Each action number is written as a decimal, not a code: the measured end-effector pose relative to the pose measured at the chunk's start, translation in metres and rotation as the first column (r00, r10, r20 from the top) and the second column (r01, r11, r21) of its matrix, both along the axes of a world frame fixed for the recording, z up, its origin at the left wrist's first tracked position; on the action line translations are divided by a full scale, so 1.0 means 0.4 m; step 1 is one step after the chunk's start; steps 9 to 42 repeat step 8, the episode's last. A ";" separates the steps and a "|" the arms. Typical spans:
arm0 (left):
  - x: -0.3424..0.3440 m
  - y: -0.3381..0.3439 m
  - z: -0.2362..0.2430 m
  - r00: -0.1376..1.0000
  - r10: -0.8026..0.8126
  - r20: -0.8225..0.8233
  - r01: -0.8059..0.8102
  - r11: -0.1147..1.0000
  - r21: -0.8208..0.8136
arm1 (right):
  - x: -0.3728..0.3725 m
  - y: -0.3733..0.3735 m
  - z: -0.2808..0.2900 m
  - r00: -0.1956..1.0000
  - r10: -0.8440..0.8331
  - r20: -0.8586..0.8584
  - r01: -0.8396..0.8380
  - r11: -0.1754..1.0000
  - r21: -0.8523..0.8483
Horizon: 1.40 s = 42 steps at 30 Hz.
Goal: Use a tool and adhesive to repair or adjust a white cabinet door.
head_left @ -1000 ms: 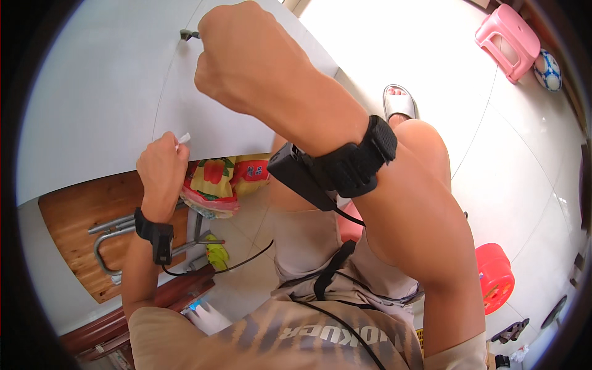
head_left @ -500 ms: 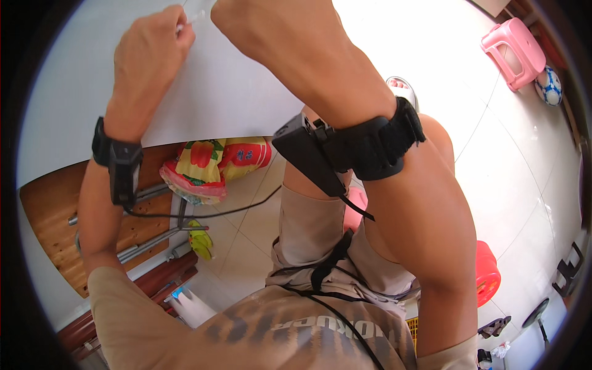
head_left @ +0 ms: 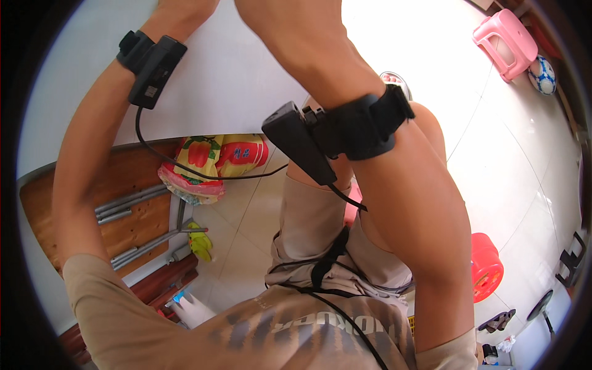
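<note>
Both of my hands reach over a white tabletop (head_left: 228,86) at the upper edge of the view. Only the back and wrist of my left hand (head_left: 190,10) show; its fingers lie beyond the edge. My right hand (head_left: 271,15) is cut off in the same way, a little to the right of the left one. Whatever either hand holds is out of sight. A black strapped device (head_left: 151,71) sits on my left wrist, and a second black device (head_left: 299,142) is strapped to my right forearm.
Under the table edge lie a red and yellow bag (head_left: 213,160), a folded wooden table (head_left: 145,219) with metal legs and a lime-green shoe (head_left: 198,240). Cables hang near my lap. On the right are a pink stool (head_left: 515,37), a ball (head_left: 542,75) and a red stool (head_left: 487,268).
My left hand, which pinched a small white item, has moved up and right past the upper edge. My right hand has also shifted slightly up, leaving less of it visible.
</note>
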<state>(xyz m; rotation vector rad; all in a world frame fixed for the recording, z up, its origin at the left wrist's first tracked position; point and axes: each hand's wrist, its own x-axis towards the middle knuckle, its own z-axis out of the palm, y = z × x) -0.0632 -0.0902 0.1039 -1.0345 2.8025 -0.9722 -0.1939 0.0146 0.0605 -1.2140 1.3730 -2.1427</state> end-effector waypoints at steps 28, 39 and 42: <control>0.173 0.125 -0.093 0.961 0.236 0.146 -0.238 0.971 -0.007 | 0.034 -0.027 -0.054 0.970 0.057 -0.235 -0.056 0.998 0.009; 0.173 0.125 -0.093 0.961 0.236 0.146 -0.238 0.971 -0.007 | 0.034 -0.027 -0.054 0.970 0.057 -0.235 -0.056 0.998 0.009; 0.173 0.125 -0.093 0.961 0.236 0.146 -0.238 0.971 -0.007 | 0.034 -0.027 -0.054 0.970 0.057 -0.235 -0.056 0.998 0.009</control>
